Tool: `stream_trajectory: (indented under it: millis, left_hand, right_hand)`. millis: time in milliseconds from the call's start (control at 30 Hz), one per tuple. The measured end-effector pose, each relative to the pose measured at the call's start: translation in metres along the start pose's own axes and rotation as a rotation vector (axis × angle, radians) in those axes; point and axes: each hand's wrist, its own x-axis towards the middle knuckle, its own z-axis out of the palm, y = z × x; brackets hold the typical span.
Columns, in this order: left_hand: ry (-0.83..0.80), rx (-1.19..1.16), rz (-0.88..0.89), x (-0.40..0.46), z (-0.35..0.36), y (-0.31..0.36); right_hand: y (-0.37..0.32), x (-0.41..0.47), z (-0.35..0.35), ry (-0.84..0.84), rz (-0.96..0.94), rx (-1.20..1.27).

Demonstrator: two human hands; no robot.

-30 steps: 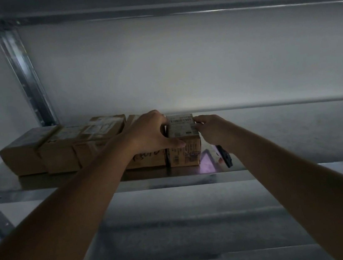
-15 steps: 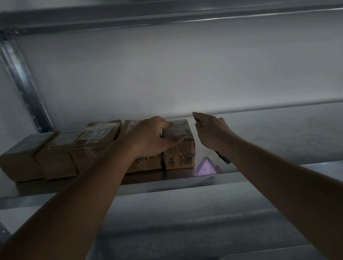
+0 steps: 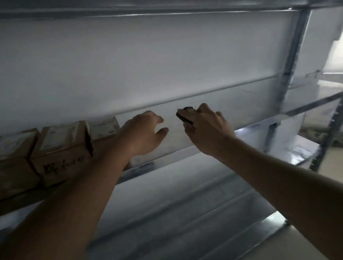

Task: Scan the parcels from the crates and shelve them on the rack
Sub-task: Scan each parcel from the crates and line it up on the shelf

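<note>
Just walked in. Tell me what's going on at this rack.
A person is shelving cardboard parcels on a metal rack. Several boxes sit in a row at the left end of the shelf. The left hand is open and empty, just right of the last box, apparently touching nothing. The right hand is closed around a small dark handheld scanner. The shelf to the right of the row is bare.
</note>
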Motion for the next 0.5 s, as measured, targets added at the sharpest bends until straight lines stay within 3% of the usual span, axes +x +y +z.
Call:
stream_trajectory:
  millis: [500]
  left_hand:
    - [-0.074,-0.084,0.278,0.055,0.081,0.277]
  right_hand:
    - [0.238,-0.133,-0.104,0.067,0.229,-0.19]
